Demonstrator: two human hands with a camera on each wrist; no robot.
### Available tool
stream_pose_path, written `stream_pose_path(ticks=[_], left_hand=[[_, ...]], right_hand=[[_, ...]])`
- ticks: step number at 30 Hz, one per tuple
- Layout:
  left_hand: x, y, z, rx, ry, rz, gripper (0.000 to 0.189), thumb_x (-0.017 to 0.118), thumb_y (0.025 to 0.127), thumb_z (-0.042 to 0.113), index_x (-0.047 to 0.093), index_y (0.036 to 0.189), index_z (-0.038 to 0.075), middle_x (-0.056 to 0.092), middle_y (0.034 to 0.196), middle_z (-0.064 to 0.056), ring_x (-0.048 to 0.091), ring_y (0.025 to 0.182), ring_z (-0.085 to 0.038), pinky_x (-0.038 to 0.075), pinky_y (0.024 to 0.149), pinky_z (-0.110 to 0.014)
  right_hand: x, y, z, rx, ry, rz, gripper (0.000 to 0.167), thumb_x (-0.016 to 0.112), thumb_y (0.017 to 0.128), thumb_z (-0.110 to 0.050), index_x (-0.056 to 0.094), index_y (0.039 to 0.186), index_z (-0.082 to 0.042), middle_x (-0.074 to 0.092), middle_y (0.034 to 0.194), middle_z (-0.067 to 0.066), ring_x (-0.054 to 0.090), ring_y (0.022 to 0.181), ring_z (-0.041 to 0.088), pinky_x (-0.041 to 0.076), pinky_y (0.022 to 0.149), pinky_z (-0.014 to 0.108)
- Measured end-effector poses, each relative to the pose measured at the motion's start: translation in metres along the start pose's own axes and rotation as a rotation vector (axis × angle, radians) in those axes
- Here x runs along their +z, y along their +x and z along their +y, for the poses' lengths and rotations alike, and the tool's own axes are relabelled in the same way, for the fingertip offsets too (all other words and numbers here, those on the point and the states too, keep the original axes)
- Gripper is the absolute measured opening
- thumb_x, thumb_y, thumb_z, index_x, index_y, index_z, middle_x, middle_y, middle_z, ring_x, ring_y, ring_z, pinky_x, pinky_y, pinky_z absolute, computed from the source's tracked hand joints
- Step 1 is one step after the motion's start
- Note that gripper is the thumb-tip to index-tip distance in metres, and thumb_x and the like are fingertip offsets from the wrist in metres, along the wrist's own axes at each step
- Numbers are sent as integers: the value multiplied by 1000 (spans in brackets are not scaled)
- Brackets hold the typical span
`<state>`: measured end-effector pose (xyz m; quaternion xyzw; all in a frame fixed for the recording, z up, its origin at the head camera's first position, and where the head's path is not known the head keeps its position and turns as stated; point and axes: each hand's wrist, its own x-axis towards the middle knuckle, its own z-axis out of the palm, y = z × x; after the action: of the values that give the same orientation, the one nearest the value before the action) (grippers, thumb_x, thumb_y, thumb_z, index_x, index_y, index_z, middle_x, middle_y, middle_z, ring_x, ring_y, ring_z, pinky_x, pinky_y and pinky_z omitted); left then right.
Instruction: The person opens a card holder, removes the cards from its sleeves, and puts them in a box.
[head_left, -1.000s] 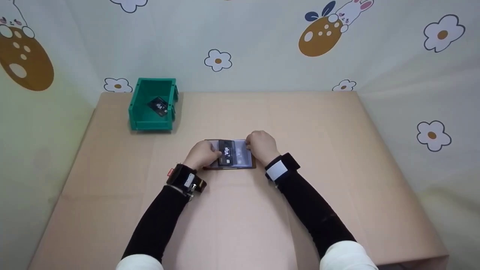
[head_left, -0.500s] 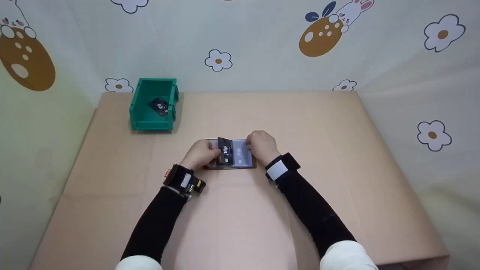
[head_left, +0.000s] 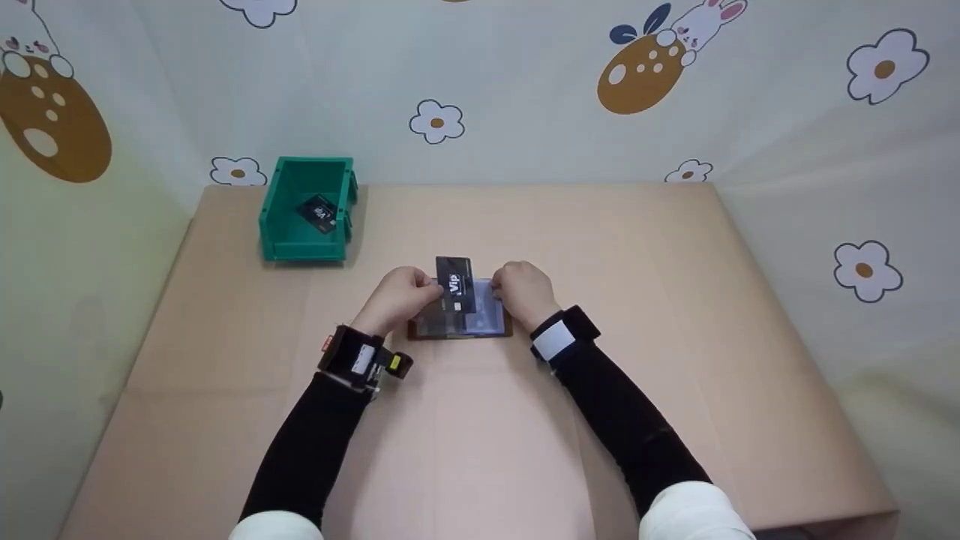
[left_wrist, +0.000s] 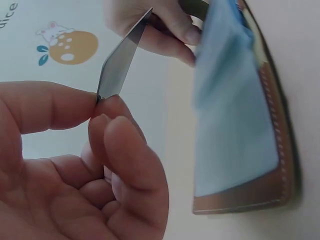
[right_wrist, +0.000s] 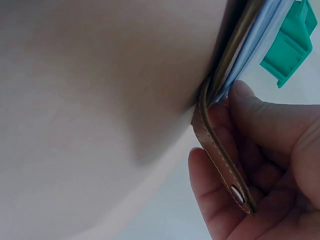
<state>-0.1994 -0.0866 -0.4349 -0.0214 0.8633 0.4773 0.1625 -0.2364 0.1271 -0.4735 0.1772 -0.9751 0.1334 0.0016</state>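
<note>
Between thumb and fingertips my left hand (head_left: 396, 297) pinches a black card (head_left: 455, 284) printed "Vip"; in the head view the card overlaps the opened card holder (head_left: 486, 309) on the table. The left wrist view shows the card (left_wrist: 122, 57) edge-on, apart from the clear sleeves (left_wrist: 235, 120) of the holder. Brown stitched leather (left_wrist: 245, 199) borders those sleeves. On the far right edge of the holder, my right hand (head_left: 525, 292) grips with thumb and fingers. A leather strap with a metal snap (right_wrist: 237, 194) runs between the right hand's fingers in the right wrist view.
A green bin (head_left: 304, 251) stands at the back left of the table, with another black "Vip" card (head_left: 318, 213) lying in it. Brown covering lies over the table (head_left: 637, 247). A patterned cloth wall (head_left: 525, 112) rises behind and at both sides.
The left hand has drawn the black card up out of the holder's sleeve, away from the body. My right hand has stayed in place on the holder.
</note>
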Motion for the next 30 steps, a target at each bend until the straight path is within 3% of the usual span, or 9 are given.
stream_pose_path(ticks=[14,24,30], left_hand=[[-7,-7,11,56,-160,-30,12,57,93,9,62,87,0,59,75,-7,49,55,-11,41,49,-21],[-13,-6,10,38,-173,24,12,57,97,11,61,97,-1,59,84,-7,46,57,-11,40,51,-22],[-23,-6,5,10,-170,86,17,56,97,14,60,104,-2,56,87,-7,49,67,-14,42,56,-22]], right_hand=[[2,1,2,-7,-10,5,12,78,83,-13,79,94,-7,72,93,10,67,91,30,53,82,41],[3,1,3,-18,-10,10,13,78,83,-13,79,94,-7,72,93,9,68,91,29,53,82,41],[2,1,2,-25,-7,12,10,78,82,-12,79,91,-7,72,92,10,68,89,29,53,80,41]])
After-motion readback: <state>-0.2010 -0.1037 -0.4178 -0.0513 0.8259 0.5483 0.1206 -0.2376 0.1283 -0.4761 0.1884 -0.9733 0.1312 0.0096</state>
